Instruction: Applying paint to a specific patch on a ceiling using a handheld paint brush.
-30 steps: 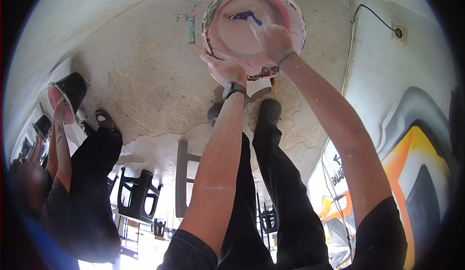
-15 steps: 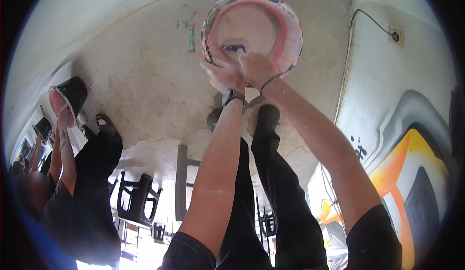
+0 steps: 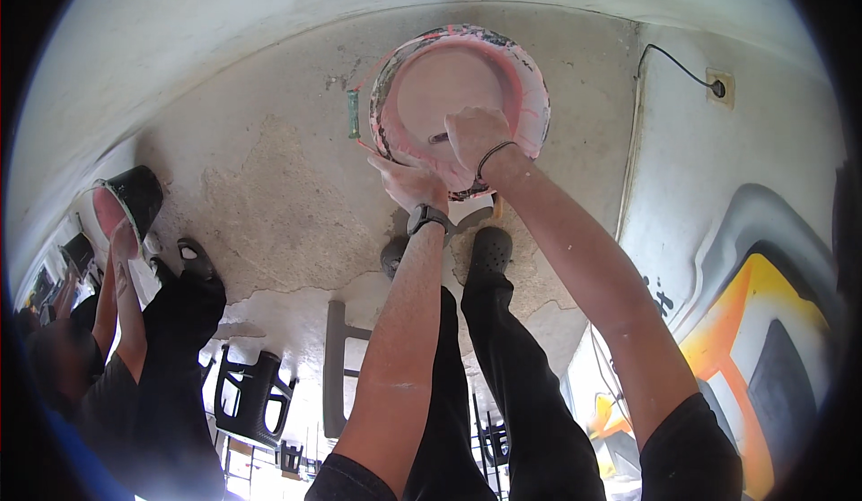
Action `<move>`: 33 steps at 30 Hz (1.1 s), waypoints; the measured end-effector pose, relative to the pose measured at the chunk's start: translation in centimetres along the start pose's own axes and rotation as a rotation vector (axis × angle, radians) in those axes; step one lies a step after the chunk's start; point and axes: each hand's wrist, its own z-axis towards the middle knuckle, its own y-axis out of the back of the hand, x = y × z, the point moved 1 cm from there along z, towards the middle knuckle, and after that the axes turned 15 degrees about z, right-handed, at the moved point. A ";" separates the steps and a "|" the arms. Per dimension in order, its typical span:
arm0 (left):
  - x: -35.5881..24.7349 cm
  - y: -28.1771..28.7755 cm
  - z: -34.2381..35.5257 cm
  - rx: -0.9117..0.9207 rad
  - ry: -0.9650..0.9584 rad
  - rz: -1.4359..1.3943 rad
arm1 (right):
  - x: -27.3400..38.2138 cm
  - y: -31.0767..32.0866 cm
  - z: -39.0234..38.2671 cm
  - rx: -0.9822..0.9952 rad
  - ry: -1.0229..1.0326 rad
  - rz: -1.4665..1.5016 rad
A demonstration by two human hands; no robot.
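A wide bucket point(image 3: 536, 101) with a paint-splattered rim holds a smooth, pale pink mix. Its wire handle, with a green grip point(image 3: 353, 113), hangs at the left side. My left hand point(image 3: 411, 182), a watch on its wrist, holds the bucket's near-left rim with the fingers reaching outward. Inside the bucket, my right hand point(image 3: 476, 135) is closed around a dark purple tool point(image 3: 438, 138) low over the mix. Most of that tool is hidden by the fist and the mix, so its kind is unclear.
At the left, another person reaches into a tilted black bucket point(image 3: 135, 197) with pink inside. Black plastic stools point(image 3: 254, 398) stand behind my legs. On the right, a painted wall point(image 3: 745, 321) carries a socket point(image 3: 720, 89) with a plugged cable.
My right hand has shifted within the bucket, and the dark tool shows less and lies nearer the fist. My left hand stays at the rim. The whole view has shifted slightly.
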 end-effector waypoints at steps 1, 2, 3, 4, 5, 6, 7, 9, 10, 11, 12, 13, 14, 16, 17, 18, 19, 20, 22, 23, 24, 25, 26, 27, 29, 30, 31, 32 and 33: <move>0.0 0.0 0.1 0.034 0.032 0.009 | -0.1 -0.3 0.0 -0.054 0.034 -0.026; 0.0 0.0 0.4 0.027 0.023 -0.008 | -0.4 -0.5 0.2 -0.115 0.071 -0.053; 0.1 0.1 0.4 0.041 0.028 -0.018 | -0.6 -0.6 0.6 -0.132 0.075 -0.063; 0.0 0.4 0.2 0.062 0.037 -0.024 | -0.8 -0.7 0.5 -0.142 0.043 -0.065; -0.4 0.5 0.0 0.063 0.033 -0.037 | -1.2 -0.7 0.6 -0.152 0.011 -0.066; -0.8 0.5 -0.2 0.064 0.031 -0.025 | -1.8 -0.4 1.0 -0.160 0.009 -0.076; -0.8 1.0 -0.3 0.062 0.034 0.003 | -1.8 -0.4 1.1 -0.178 0.018 -0.092; 0.0 0.1 0.2 -0.005 -0.009 0.017 | -1.9 -0.3 1.5 -0.193 0.028 -0.105; 0.1 0.0 0.4 -0.071 -0.055 0.027 | -2.0 0.0 1.7 -0.182 0.055 -0.119; 0.3 0.0 0.4 -0.073 -0.054 0.031 | -2.0 0.1 1.9 -0.172 0.083 -0.132; 0.6 0.0 0.3 -0.064 -0.052 0.036 | -1.8 -0.1 1.9 -0.170 0.086 -0.128; 0.3 0.0 0.2 -0.052 -0.052 0.035 | -1.8 0.0 1.9 -0.179 0.088 -0.151; 0.1 0.1 0.1 -0.054 -0.052 0.033 | -1.7 0.0 2.0 -0.188 0.090 -0.174; -0.2 0.4 0.0 0.029 -0.004 -0.013 | -1.4 0.1 2.4 -0.207 0.083 -0.177; -0.3 0.7 0.0 0.025 -0.005 -0.009 | -1.1 0.1 2.6 -0.224 0.074 -0.180; -0.5 0.8 0.1 0.021 -0.006 -0.005 | -1.0 0.2 2.9 -0.225 0.077 -0.175; -0.5 0.8 -0.1 0.020 -0.003 0.000 | -1.0 0.2 3.1 -0.261 0.104 -0.171; -0.4 0.7 -0.1 0.019 0.000 0.003 | -1.0 0.2 3.2 -0.296 0.130 -0.166; -0.4 0.5 0.0 0.033 -0.013 0.015 | -1.0 0.3 3.3 -0.324 0.167 -0.169; -0.3 0.6 0.0 0.032 -0.011 0.019 | -1.0 0.4 3.3 -0.355 0.201 -0.175; -0.2 0.6 0.0 0.039 -0.003 0.034 | -1.0 0.2 3.3 -0.352 0.202 -0.172; -0.3 0.7 0.0 0.045 0.003 0.046 | -1.2 0.1 3.4 -0.392 0.204 -0.190; -0.3 0.7 0.0 0.043 0.004 0.046 | -1.4 0.1 3.3 -0.433 0.205 -0.207; -0.4 0.7 0.0 0.040 0.005 0.039 | -1.7 0.0 3.2 -0.433 0.207 -0.207; 0.0 0.3 0.1 0.036 0.008 0.034 | -2.3 -0.2 2.9 -0.398 0.214 -0.214; 0.1 0.0 0.2 -0.013 -0.026 0.036 | -2.6 -0.3 2.7 -0.398 0.215 -0.212; 0.1 0.0 0.1 -0.059 -0.059 0.039 | -2.9 -0.5 2.5 -0.388 0.237 -0.217; 0.1 0.0 0.1 -0.056 -0.058 0.041 | -3.0 -0.8 2.2 -0.379 0.260 -0.221; 0.2 0.1 0.2 -0.050 -0.053 0.050 | -3.1 -1.4 1.8 -0.376 0.258 -0.220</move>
